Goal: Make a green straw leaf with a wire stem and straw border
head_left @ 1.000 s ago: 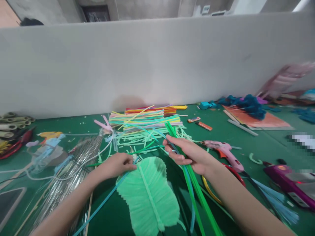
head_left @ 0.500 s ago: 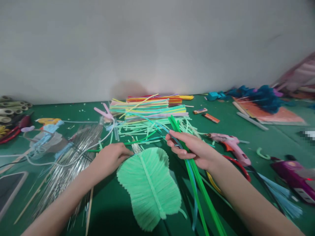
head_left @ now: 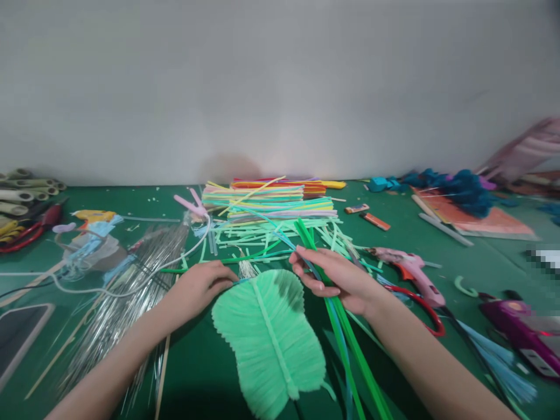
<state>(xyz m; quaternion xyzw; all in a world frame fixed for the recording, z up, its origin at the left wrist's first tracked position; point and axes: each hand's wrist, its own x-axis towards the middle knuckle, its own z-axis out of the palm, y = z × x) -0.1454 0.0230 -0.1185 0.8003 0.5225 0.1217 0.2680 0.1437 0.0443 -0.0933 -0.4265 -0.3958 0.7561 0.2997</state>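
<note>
A mint-green fuzzy leaf [head_left: 256, 332] with a raised midrib lies on the green table, broad and ribbed. My left hand [head_left: 203, 286] rests beside its upper left edge, fingers pressed together near a small bluish bit; what they pinch is hidden. On the leaf's other side, my right hand [head_left: 330, 277] is closed around several bright green pipe cleaners [head_left: 361, 364] and blue ones, their long ends trailing toward me. Just above the leaf sits a small pale tassel [head_left: 247, 268]. Behind both hands, green and blue stems cross the table.
Piles of coloured pipe cleaners [head_left: 280, 204] lie by the wall. A bundle of silver wires [head_left: 126, 291] is at left, near a phone [head_left: 26, 332]. At right are a pink glue gun [head_left: 413, 268], red-handled pliers [head_left: 431, 309] and a purple glue gun [head_left: 520, 332].
The view has shifted slightly, so the table sits a little lower. My right hand keeps its hold on the pipe cleaners; my left stays by the leaf.
</note>
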